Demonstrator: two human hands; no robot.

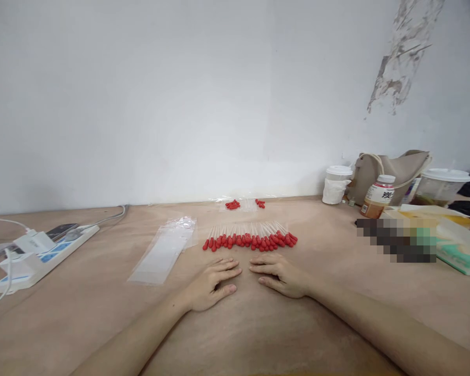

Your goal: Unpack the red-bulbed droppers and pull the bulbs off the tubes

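My left hand [213, 283] lies flat on the wooden table [243, 334], fingers apart and pointing inward, holding nothing. Facing it across a small gap, my right hand [280, 274] also rests flat with its fingers spread. Just beyond both hands is a row of red-tipped white sticks [254, 240], their red ends toward me; their exact kind is unclear. To the left of the row lies a stack of clear plastic bags [160, 256]. Against the wall, clear bags hold more red-tipped pieces [232, 204].
A white power strip [55, 256] with chargers and cables sits at the left, beside a phone [62, 231]. On the right stand a lidded cup [336, 185], a drink bottle [378, 196], a beige bag [399, 169], a lidded tub [438, 188] and a green-white packet [462, 248].
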